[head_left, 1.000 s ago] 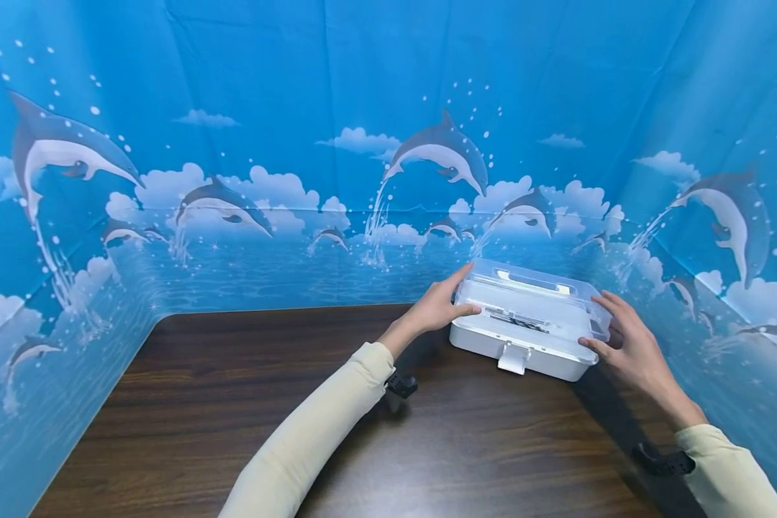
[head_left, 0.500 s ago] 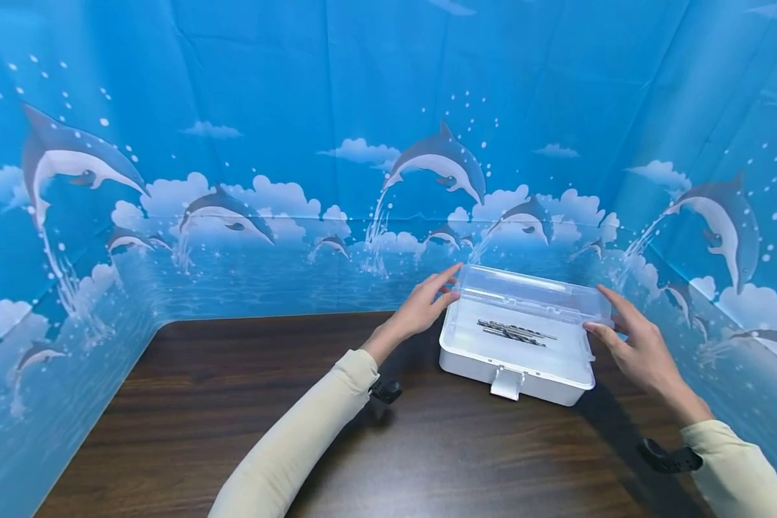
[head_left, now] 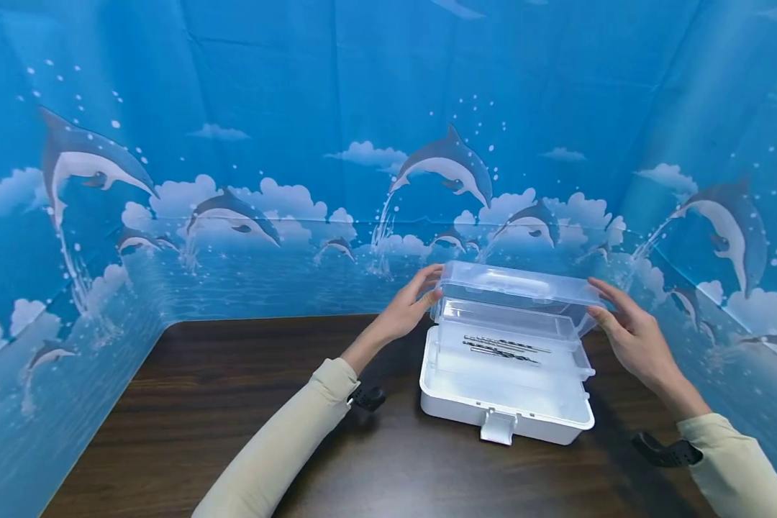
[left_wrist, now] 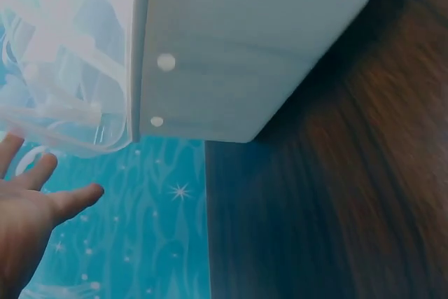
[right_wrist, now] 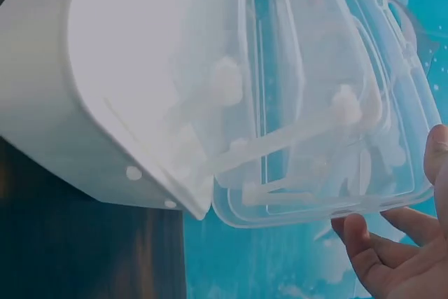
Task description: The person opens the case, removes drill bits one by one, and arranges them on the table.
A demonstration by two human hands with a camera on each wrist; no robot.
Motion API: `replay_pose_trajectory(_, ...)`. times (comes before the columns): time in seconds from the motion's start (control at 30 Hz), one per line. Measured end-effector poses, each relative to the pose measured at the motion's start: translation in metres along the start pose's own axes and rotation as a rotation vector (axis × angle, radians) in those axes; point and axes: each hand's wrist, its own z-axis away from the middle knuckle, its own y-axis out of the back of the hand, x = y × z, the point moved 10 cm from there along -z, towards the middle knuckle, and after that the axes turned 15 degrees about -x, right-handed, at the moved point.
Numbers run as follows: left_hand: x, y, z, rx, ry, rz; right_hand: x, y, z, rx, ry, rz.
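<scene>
- Dolphin curtain (head_left: 265, 108) behind and at both sides of the table (head_left: 233, 388); dark wood-grain top.
- White box (head_left: 447, 409) on the table, right of centre, standing open.
- Clear lid (head_left: 511, 279) raised at the box's back edge. Step in hand, my reading: swinging this lid; opening or closing, cannot tell from one instant. Next move probably calls for both ends kept level, so the lid doesn't twist.
- Right hand (head_left: 634, 334): thumb and bent fingers around the lid's right corner, seemingly holding it.
- Left hand (head_left: 398, 309): at the lid's left end, fingers loosely spread, no grip apparent.
- Clear inner panel (head_left: 492, 316) below the lid; plastic links behind it in the right wrist view.
- Latch (head_left: 498, 429) hangs unfastened at the box front.
- Drill bits (head_left: 501, 352), a few, loose inside the box, lying roughly side by side; a jolt could roll them, so slow handling seems wise.
</scene>
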Motion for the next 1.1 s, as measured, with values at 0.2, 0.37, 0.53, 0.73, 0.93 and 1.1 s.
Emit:
replay_pose_trajectory(0.2,0.001,0.008,0.023,0.021,0.025,0.057,-0.007,-0.011,-0.009,-0.005,-0.028,-0.053)
replay_pose_trajectory(0.37,-0.001,0.018,0.048,0.083,0.123,0.196,-0.004,-0.034,-0.014,-0.023,-0.039,-0.139)
replay_pose_trajectory(0.53,-0.005,0.023,0.069,0.149,0.249,0.291,0.003,-0.071,-0.021,-0.146,-0.012,-0.26)
replay_pose_trajectory(0.73,-0.017,0.019,0.083,0.166,0.38,0.41,0.012,-0.104,-0.02,-0.278,-0.022,-0.391)
replay_pose_trajectory(0.93,-0.031,0.025,0.109,0.213,0.473,0.513,0.009,-0.122,-0.023,-0.268,-0.058,-0.333)
replay_pose_trajectory(1.1,-0.038,0.033,0.131,0.232,0.493,0.511,0.001,-0.138,-0.034,-0.266,-0.065,-0.294)
